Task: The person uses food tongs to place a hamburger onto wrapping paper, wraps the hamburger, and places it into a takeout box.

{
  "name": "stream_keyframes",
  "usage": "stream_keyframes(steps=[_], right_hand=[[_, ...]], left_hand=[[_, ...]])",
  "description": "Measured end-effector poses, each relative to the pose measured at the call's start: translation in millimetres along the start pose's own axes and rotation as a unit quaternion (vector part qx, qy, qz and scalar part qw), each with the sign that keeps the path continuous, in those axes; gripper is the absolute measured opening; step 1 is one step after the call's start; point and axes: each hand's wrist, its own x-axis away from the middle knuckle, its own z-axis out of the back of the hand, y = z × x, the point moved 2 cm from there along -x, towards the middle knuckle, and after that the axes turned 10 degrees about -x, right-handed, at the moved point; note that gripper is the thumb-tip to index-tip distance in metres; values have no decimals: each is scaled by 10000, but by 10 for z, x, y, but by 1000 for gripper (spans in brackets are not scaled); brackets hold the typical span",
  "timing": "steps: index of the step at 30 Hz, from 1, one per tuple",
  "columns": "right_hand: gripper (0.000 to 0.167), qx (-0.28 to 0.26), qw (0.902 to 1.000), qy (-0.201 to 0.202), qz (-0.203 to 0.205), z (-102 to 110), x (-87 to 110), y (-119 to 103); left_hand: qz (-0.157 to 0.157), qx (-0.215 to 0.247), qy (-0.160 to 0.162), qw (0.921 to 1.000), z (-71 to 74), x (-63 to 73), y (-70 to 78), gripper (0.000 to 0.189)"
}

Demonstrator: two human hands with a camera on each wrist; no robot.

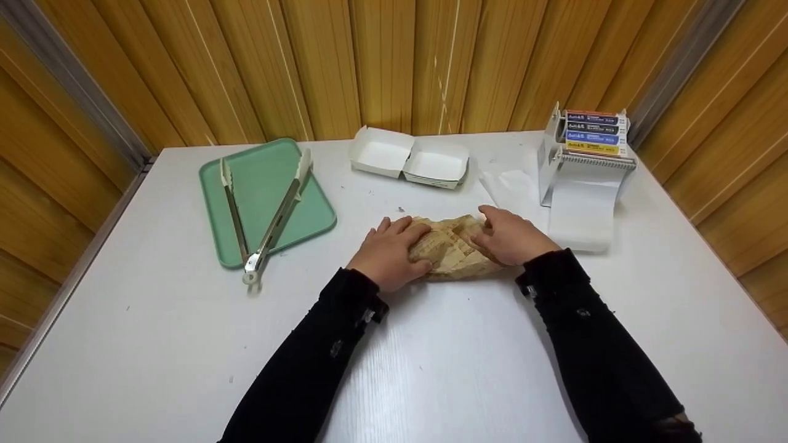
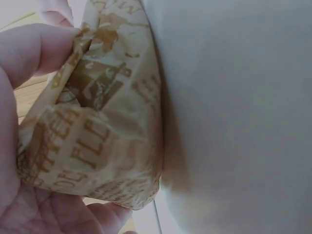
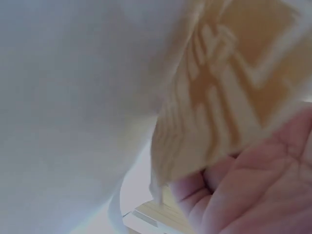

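Note:
A crumpled bundle in brown printed wrapping paper [image 1: 458,249] lies on the white table in front of the person, its contents hidden. From the left side, the left hand [image 1: 394,252] grips it, the thumb [image 2: 39,51] on the paper and the other fingers round the far side. The right hand [image 1: 511,237] is at the bundle's right end. In the right wrist view, a pointed flap of the paper [image 3: 219,107] overlaps that hand's curled fingers [image 3: 190,190], which hold it at its edge. Part of those fingers is hidden behind the flap.
A green tray [image 1: 265,203] with metal tongs [image 1: 280,215] stands at the left. An open white cardboard box [image 1: 409,157] is at the back. On the right is a stand [image 1: 554,172] with stacked coloured packs [image 1: 592,132] and a hanging white sheet [image 1: 585,209]. Wood-look panels [image 1: 381,67] enclose the table.

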Motion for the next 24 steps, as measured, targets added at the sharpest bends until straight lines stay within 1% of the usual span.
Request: stream_keyframes(steps=[4,6,8,9,11,13,14,15,16,17,19,20,21,22,23,24], right_hand=[[77,-91,9994,30,-328,55,8,40],[75,-148,9989,65,-450,104,18,68],[69,-300,9985,145,-441,161,26,92],[65,-421,9981,202,-413,192,31,101],[59,-853,9950,357,-370,249,46,111],[54,-1465,9872,548,-326,284,57,106],[52,-1933,9788,605,-314,290,62,100],[51,-2520,9654,606,-298,283,64,88],[47,-3165,9462,598,-295,269,65,73],[42,-3831,9217,532,-283,246,64,56],[32,-4982,8661,240,-320,188,55,30],[31,-5380,8421,58,-376,162,55,21],[33,-5644,8242,-143,-438,140,54,21],[39,-5771,8144,-352,-495,124,57,28],[49,-5816,8094,-638,-509,111,63,40],[57,-5758,8109,-900,-519,102,72,58]], left_hand=[[0,57,54,10000,5,10,-6,70],[8,74,64,10000,5,13,-7,70],[7,78,52,10000,4,14,-8,70],[8,78,47,10000,4,14,-8,70],[10,80,38,10000,2,13,-10,70],[10,70,41,10000,0,13,-11,70],[10,67,52,10000,0,13,-11,70],[9,62,59,10000,-1,12,-12,70],[11,54,66,10000,-2,11,-13,70],[13,46,74,10000,-3,10,-13,70],[19,34,76,10000,-3,10,-12,70],[23,27,70,10000,-4,10,-11,70],[28,28,63,10000,-5,11,-10,70],[34,30,54,10000,-5,13,-9,70],[37,28,42,10000,-6,12,-8,70],[39,22,29,10000,-7,12,-6,71]])
